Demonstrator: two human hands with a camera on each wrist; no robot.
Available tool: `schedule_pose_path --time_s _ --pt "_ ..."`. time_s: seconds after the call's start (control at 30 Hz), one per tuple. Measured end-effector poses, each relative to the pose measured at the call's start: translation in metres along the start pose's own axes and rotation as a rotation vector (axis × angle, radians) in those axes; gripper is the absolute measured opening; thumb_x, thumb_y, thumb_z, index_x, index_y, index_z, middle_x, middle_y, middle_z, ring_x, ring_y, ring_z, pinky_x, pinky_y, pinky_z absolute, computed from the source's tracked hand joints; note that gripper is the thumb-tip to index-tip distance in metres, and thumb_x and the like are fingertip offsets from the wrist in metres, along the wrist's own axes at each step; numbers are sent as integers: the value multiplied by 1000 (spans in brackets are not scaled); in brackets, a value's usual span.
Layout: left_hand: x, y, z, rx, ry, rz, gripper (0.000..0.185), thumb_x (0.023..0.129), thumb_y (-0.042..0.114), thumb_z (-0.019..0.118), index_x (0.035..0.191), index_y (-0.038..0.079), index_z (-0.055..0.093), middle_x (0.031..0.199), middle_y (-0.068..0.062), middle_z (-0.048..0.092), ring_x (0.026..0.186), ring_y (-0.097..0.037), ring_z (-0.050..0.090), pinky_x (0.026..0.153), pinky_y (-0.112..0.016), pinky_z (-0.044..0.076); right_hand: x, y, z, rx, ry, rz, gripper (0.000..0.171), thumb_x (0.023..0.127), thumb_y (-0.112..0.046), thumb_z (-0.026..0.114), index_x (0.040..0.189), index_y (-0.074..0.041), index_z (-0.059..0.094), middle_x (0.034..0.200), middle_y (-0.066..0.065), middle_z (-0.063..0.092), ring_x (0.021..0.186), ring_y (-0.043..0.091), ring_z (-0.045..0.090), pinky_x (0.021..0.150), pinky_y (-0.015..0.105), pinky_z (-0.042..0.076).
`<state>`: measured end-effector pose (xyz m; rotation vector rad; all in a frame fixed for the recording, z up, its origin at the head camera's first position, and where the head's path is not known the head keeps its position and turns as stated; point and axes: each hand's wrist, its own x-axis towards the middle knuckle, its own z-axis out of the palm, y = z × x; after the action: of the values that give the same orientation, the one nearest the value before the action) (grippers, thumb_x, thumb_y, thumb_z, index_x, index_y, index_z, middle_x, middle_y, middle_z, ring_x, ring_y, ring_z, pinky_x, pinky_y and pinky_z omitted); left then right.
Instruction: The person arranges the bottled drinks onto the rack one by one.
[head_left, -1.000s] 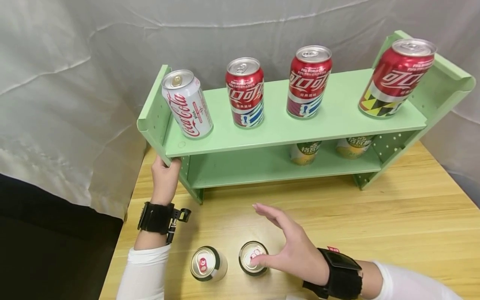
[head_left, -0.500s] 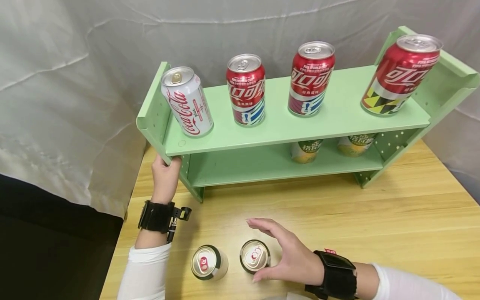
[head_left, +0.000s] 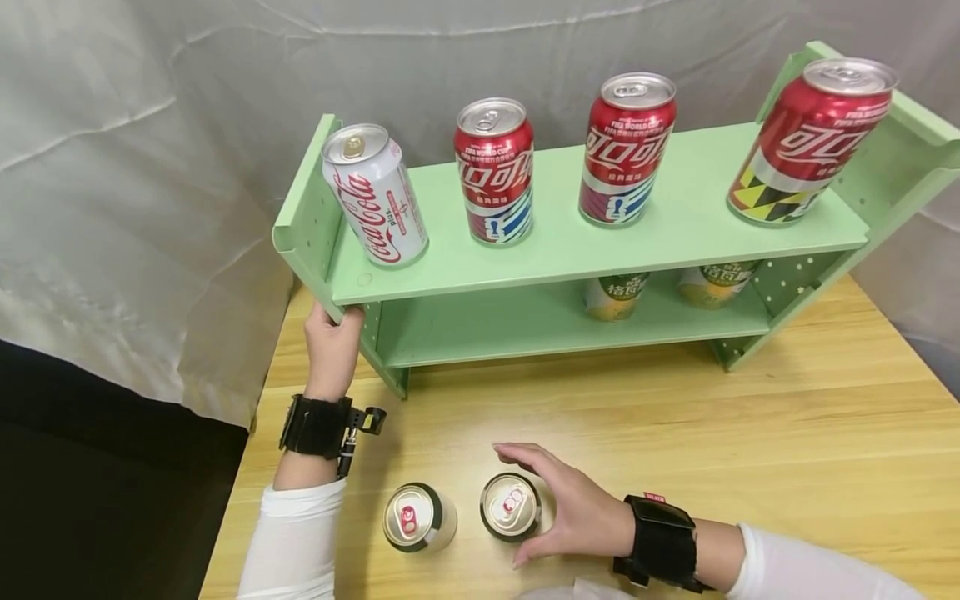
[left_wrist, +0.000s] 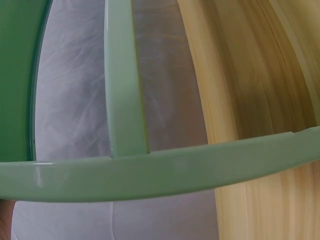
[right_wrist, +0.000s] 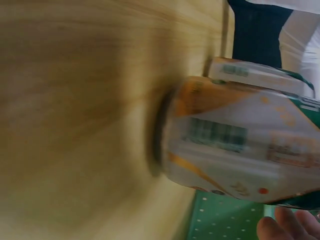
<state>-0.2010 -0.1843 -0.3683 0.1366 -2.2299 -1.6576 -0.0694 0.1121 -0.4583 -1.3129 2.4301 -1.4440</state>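
A light green two-tier shelf (head_left: 551, 242) stands on the table, and my left hand (head_left: 332, 350) grips its left side panel, the fingers partly hidden by the panel. My right hand (head_left: 577, 510) curves around an upright can (head_left: 510, 505) near the front, thumb on the near side and fingers on the far side, with a gap showing between. In the right wrist view this can (right_wrist: 235, 142) is white with orange and green markings, fingertips (right_wrist: 280, 227) beside it. A second can (head_left: 420, 517) stands to its left.
The top tier carries a white Coca-Cola can (head_left: 378, 204) and red cola cans, including one at the middle left (head_left: 495, 179). Below, two green-and-yellow cans, one of them the left can (head_left: 615, 296), stand partly hidden. A grey cloth (head_left: 150, 192) hangs behind the wooden table (head_left: 810, 417).
My right hand has moved down and leftward, so the can now lies between thumb and fingers. The left hand keeps its grip on the shelf. The head view has tilted slightly.
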Motion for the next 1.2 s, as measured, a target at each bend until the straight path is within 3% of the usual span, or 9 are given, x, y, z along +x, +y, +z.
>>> schedule_pose_path --time_s 0.23,0.4,0.53,0.67,0.93,1.2 --pt "-8 28 -2 -7 -14 22 35 89 5 48 124 3 55 77 1 46 70 -10 42 64 -24 37 -2 8 6 30 -34 140 111 53 -35 89 142 -2 31 137 12 47 123 25 49 100 39 42" --pt "-7 29 -3 -9 -14 28 35 89 5 48 123 4 55 79 0 46 70 -11 42 64 -24 37 -3 11 14 43 -75 204 109 52 -36 90 142 -10 34 137 10 49 122 20 50 102 36 40" --pt "-8 31 -3 -9 -11 35 35 89 4 48 124 3 55 80 -1 45 70 -11 42 64 -24 36 -3 11 20 121 -70 257 103 55 -35 90 140 -18 35 133 4 53 118 15 52 100 33 41" --pt "-12 30 -3 1 -14 30 37 89 4 46 125 2 54 80 1 46 71 -11 42 64 -24 36 -5 11 26 187 -53 273 96 57 -33 89 137 -21 38 125 -3 57 113 11 55 98 30 43" --pt "-16 27 -3 2 -15 13 37 90 4 46 126 1 52 81 -2 45 72 -11 42 66 -24 37 -11 13 30 190 -12 251 79 65 -28 87 131 -25 41 120 -8 58 108 10 57 94 28 46" --pt "-5 0 -3 -10 -9 23 34 91 10 49 124 9 55 87 -3 49 77 -13 44 69 -24 39 -12 14 35 172 16 196 79 66 -21 85 131 -23 40 115 -6 60 104 8 59 90 27 48"
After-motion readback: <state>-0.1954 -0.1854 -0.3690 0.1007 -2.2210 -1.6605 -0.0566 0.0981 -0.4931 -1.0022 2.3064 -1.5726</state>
